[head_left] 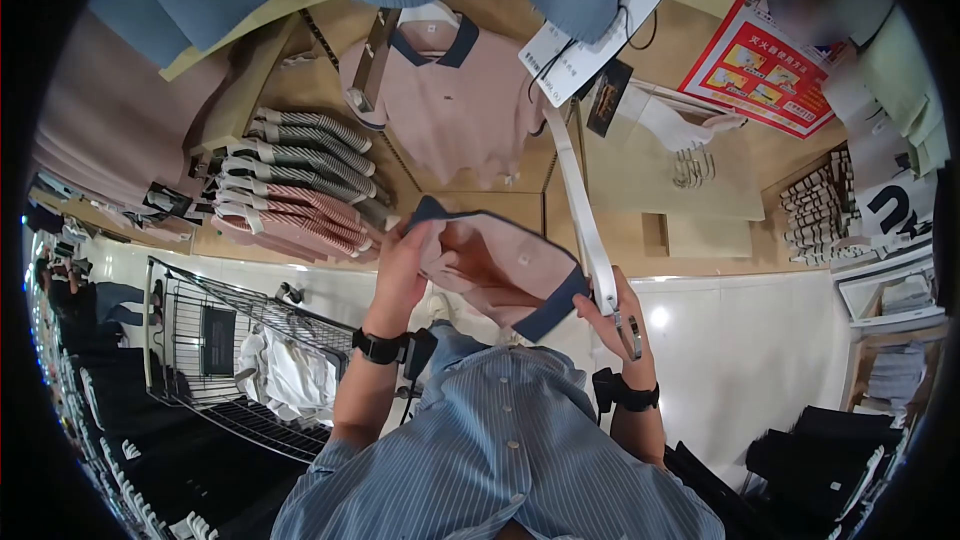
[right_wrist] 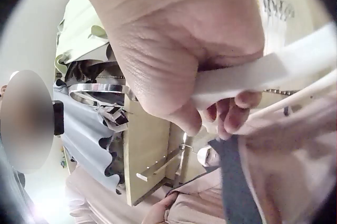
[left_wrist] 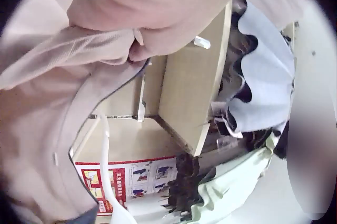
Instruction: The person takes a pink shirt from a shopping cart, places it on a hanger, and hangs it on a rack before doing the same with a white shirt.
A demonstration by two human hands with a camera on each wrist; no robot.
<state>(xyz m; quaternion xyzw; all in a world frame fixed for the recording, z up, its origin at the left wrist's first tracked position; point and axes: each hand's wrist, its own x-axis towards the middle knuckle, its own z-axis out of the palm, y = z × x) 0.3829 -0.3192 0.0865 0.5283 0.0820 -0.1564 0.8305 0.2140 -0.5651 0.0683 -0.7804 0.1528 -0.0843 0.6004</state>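
A pink polo shirt [head_left: 490,265] with a dark blue collar is stretched between both hands, its neck opening facing up. The left hand [head_left: 400,280] pinches the collar's left end; in the left wrist view that hand [left_wrist: 152,8] has the pink fabric [left_wrist: 31,108] between thumb and fingers. The right hand [head_left: 622,325] grips a white hanger [head_left: 585,210] near its metal hook, beside the collar's right end. In the right wrist view the white hanger [right_wrist: 263,76] passes through the curled right hand [right_wrist: 184,50], with the dark collar [right_wrist: 231,182] just below the fingertips.
Another pink polo [head_left: 450,90] hangs on the display wall ahead, with striped garments [head_left: 310,175] on hangers to its left. A wire cart [head_left: 200,330] holding white clothing stands at the left. A white price tag [head_left: 595,35] and a red notice [head_left: 765,65] are at upper right.
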